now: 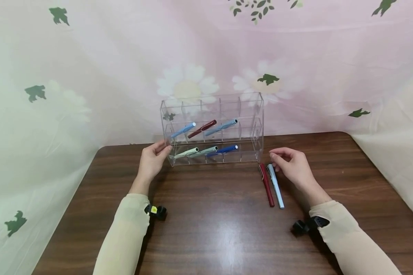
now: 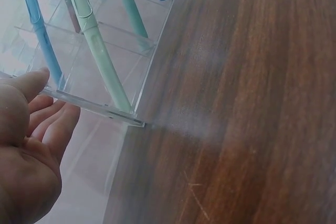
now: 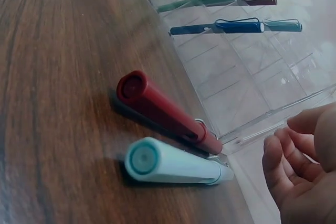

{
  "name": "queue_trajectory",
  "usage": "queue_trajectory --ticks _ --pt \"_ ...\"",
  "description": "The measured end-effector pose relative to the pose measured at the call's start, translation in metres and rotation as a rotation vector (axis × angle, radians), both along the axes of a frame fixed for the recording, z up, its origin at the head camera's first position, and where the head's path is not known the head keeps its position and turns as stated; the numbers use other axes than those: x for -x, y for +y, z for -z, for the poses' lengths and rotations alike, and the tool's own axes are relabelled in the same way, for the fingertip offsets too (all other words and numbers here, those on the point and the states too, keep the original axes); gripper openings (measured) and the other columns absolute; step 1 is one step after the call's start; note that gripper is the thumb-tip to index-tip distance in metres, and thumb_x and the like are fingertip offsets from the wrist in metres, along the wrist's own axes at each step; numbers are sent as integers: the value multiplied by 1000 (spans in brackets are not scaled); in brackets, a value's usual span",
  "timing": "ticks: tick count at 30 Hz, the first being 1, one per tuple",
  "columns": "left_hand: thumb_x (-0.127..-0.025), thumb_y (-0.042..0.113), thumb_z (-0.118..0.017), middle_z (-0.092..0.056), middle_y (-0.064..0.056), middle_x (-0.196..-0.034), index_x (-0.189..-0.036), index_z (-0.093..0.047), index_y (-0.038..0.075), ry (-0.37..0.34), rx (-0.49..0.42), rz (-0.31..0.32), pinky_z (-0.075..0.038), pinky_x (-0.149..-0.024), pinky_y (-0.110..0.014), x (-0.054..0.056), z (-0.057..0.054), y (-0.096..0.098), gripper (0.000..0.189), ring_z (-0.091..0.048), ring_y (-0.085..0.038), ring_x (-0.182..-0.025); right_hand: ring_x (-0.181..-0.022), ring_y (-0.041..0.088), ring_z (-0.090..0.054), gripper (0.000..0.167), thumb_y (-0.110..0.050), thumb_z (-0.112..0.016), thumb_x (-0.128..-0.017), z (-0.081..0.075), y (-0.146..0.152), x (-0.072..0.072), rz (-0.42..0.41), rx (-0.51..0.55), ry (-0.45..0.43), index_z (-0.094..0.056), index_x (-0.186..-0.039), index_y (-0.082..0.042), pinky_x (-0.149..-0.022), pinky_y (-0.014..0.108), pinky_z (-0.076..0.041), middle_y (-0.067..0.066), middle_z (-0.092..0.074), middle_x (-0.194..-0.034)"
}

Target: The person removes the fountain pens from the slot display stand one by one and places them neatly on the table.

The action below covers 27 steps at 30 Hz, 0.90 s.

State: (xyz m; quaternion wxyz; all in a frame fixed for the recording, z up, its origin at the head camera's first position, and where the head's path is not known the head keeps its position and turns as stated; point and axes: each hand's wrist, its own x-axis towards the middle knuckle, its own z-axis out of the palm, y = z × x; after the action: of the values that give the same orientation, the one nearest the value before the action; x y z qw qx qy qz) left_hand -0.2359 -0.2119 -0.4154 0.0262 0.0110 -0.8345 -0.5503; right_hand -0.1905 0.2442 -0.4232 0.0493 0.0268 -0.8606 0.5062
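Near the far edge of the table (image 1: 206, 225), as the head view shows, a clear tiered pen rack (image 1: 227, 142) stands with its left end gripped by the left hand (image 1: 152, 160); before its front right corner a red pen (image 1: 266, 185) and a light-blue pen (image 1: 276, 186) lie side by side, long axes running toward the table's near edge, clip ends by the rack. Just right of the light-blue pen's clip end is the right hand (image 1: 292, 166), much the nearer to both. From the left wrist, thumb and fingers straddle the rack's end panel, beside a sky-blue pen (image 2: 44, 43) and a pale-green pen (image 2: 102, 59). From the right wrist, the fingers bend loosely, a narrow gap at the thumb, holding nothing; the light-blue pen lies closer than the red one.
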Motion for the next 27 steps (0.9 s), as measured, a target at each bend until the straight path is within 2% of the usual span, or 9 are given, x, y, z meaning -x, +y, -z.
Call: queue_trajectory --ticks 9,15,18,21,27 --pt "-110 23 -67 -64 -22 -151 -154 -57 0 2 -14 7 -55 -115 -42 -3 5 2 50 -65 -34 -139 -66 18 -71 22 -14 -71 -106 -5 -6 -6 -37 21 76 -77 -118 3 -60 28 -62 6 -74 -81" --pt "-110 22 -66 -65 -22 -150 -153 -58 0 12 -4 10 -56 -113 -39 -1 3 2 49 -65 -33 -139 -77 7 -76 20 -8 -71 -105 -11 -12 -3 -92 84 127 -77 -120 4 -72 23 -67 -3 -80 -90" --pt "-111 23 -66 -64 -23 -150 -154 -57 0 17 11 17 -56 -113 -42 0 0 1 50 -65 -34 -139 -82 5 -78 21 -6 -70 -105 -14 -15 -1 -138 154 132 -75 -121 7 -78 26 -69 -6 -81 -95" --pt "-111 23 -66 -64 -23 -151 -155 -57 1 14 15 17 -56 -114 -43 0 -1 -1 50 -65 -34 -139 -85 7 -80 22 -5 -69 -106 -14 -17 0 -179 206 134 -73 -121 9 -80 29 -70 -4 -82 -99" --pt "-109 23 -68 -62 -24 -152 -156 -55 1 -20 8 25 -55 -114 -41 -1 -1 -1 53 -62 -35 -143 -91 10 -82 22 -2 -67 -106 -13 -22 1 -207 230 141 -72 -122 12 -82 28 -69 4 -84 -106"
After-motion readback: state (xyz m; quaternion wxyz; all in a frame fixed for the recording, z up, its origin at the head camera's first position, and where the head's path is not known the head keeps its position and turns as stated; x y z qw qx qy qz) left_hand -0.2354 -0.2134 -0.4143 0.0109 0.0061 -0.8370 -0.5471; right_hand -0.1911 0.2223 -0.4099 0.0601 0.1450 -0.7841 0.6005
